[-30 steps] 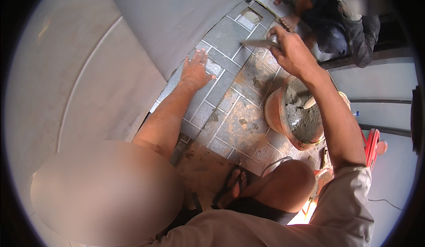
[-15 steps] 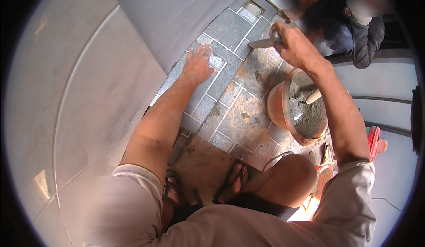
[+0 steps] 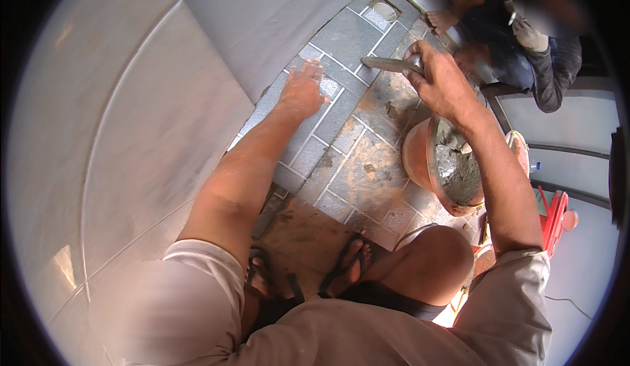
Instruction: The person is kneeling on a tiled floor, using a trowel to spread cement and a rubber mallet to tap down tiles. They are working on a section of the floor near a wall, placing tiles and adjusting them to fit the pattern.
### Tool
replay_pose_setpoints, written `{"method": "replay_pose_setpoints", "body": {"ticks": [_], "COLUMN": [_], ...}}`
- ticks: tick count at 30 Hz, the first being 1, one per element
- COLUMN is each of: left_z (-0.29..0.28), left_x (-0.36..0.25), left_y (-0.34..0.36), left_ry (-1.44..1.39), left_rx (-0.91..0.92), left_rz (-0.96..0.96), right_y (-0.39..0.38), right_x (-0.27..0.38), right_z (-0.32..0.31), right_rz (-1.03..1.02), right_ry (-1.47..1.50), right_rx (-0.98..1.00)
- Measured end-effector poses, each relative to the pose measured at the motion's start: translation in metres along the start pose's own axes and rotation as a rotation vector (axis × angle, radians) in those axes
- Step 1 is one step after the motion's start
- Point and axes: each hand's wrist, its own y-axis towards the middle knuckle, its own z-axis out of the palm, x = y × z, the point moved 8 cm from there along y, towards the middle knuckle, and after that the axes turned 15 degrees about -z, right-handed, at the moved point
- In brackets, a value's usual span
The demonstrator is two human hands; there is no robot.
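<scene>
My left hand (image 3: 303,94) lies with outstretched fingers on the grey patterned floor tile (image 3: 341,41), close to the wall. In my right hand (image 3: 441,81) is a trowel (image 3: 390,64), its narrow grey blade pointing left over the tiles near a pale joint. Whether the blade touches the tile I cannot tell. Below my right forearm stands an orange-brown bucket (image 3: 418,156) holding wet grey mortar (image 3: 459,176). My forearm hides part of the bucket and most of a tool handle in it.
A co-worker (image 3: 505,51) crouches at the far right, one gloved hand (image 3: 530,36) raised. A round drain opening (image 3: 385,12) sits at the far end of the tiles. The grey wall (image 3: 256,25) bounds the left. A red object (image 3: 554,218) stands right of my arm.
My right hand has shifted slightly, and the trowel blade now shows longer and flatter. My left hand stays on the tile. The co-worker's gloved hand has come into view.
</scene>
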Motion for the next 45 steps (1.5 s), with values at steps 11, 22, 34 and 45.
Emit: {"method": "replay_pose_setpoints", "body": {"ticks": [11,22,34,45], "left_z": [-0.003,0.002,0.091,0.180], "left_x": [-0.009,-0.015,0.035,0.053], "left_y": [-0.005,-0.003,-0.268,-0.284], "left_ry": [0.083,0.087,-0.943,-1.905], "left_rx": [0.028,0.038,-0.513,-0.109], "left_rz": [-0.014,-0.044,-0.784,-0.902], "right_y": [0.005,0.008,-0.094,-0.122], "right_x": [0.026,-0.002,0.095,0.170], "right_z": [0.002,0.024,0.010,0.036], "right_rz": [0.096,0.066,0.169,0.047], "right_ry": [0.076,0.100,0.473,0.249], "right_rx": [-0.011,-0.233,0.015,0.173]}}
